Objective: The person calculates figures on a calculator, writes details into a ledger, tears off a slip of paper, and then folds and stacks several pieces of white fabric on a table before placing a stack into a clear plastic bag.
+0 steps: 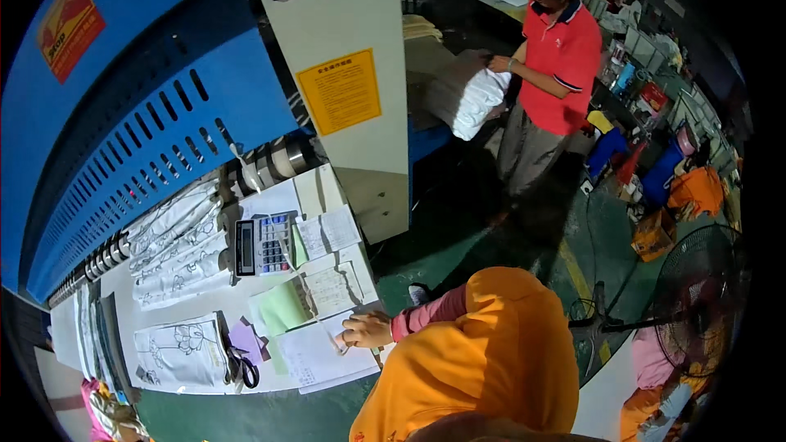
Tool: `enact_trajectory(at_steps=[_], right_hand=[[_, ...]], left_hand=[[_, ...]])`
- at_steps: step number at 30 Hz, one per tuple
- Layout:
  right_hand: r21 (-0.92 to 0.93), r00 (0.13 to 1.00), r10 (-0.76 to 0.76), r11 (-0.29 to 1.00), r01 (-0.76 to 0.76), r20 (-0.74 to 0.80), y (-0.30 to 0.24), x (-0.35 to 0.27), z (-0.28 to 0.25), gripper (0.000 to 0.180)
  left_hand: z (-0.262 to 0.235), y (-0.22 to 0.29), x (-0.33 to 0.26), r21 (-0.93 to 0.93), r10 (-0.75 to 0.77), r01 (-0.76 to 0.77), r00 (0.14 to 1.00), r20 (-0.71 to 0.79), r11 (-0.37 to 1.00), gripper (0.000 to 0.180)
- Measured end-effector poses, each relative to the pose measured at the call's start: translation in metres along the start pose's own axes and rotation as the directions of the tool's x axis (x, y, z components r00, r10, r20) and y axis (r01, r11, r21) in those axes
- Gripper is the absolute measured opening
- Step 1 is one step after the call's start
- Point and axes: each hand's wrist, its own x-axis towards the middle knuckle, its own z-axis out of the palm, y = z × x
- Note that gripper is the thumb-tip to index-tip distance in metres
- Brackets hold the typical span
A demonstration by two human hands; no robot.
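My right hand (366, 331), in a pink sleeve, comes out from under the orange garment (483, 352) and rests at the right edge of the white table. Its fingers are curled, with a small whitish thing at the fingertips that I cannot make out. Under it lie white paper sheets (315, 358) with writing. Just beyond are a green slip (282, 308) and a written form pad (333, 288). A grey calculator (266, 244) lies farther up. Black-handled scissors (243, 367) rest beside purple slips (246, 339) and a folded printed cloth (182, 352). My left hand is out of view.
A large blue slotted machine (147, 115) stands along the table's far side, with printed fabric (180, 245) before its rollers. A person in a red shirt (561, 65) handles white cloth (479, 98) beyond a pale machine column (352, 180). A black fan (696, 303) stands right.
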Motion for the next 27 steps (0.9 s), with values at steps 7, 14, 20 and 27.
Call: enact_trajectory(at_steps=[7,14,20,27], right_hand=[[-0.091,0.995,-0.085,0.993,0.081,-0.047,0.001,0.002,0.001,0.022],[-0.112,0.993,-0.089,0.991,0.079,-0.081,0.003,0.0,0.003,0.023],[-0.057,0.993,-0.103,0.993,0.1,-0.058,0.005,-0.001,0.008,0.024],[-0.093,0.984,-0.122,0.99,0.11,-0.13,0.003,0.004,0.002,0.021]], left_hand=[[0.021,-0.002,0.014,0.01,-0.016,0.015,0.998,0.058,1.0,0.071],[0.037,-0.006,0.025,0.027,-0.033,0.031,0.996,0.084,0.999,0.069],[0.038,-0.011,0.029,0.025,-0.051,0.049,0.995,0.08,0.998,0.066],[0.045,-0.012,0.033,0.056,-0.058,0.053,0.995,0.08,0.997,0.064]])
